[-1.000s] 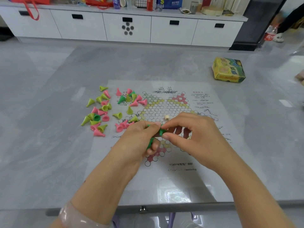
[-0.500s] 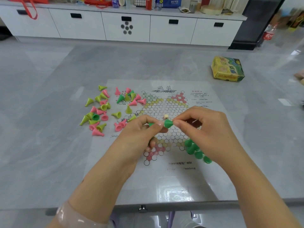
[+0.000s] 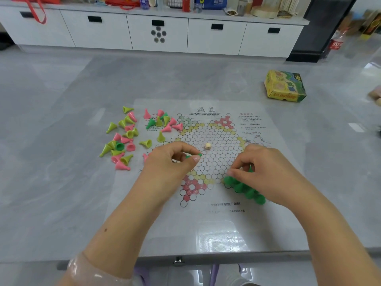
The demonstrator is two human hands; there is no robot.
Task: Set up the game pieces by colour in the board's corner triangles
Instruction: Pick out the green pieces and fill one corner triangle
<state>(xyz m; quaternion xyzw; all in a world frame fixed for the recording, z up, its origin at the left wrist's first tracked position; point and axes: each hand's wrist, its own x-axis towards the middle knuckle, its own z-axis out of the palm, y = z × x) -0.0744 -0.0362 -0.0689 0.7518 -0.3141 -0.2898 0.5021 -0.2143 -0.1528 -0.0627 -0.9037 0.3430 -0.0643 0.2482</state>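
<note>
Head view: left hand (image 3: 171, 162) pinches dark green pieces (image 3: 194, 156) above the paper board (image 3: 208, 153) on the table (image 3: 61, 182). Right hand (image 3: 266, 172) has its fingers (image 3: 237, 172) curled at the green cluster (image 3: 244, 188) filling the board's near-right triangle. Pink and lime pieces (image 3: 123, 139) lie scattered left.

A grey marble-look table (image 3: 61, 182) fills the near view, its glossy top catching a bright patch of light by the front edge. Beyond it lies a pale grey floor (image 3: 51, 65). A long white cabinet (image 3: 216, 38) with dark handles runs along the far side, its top cluttered. A black panel (image 3: 321, 27) stands at its right end.
</note>
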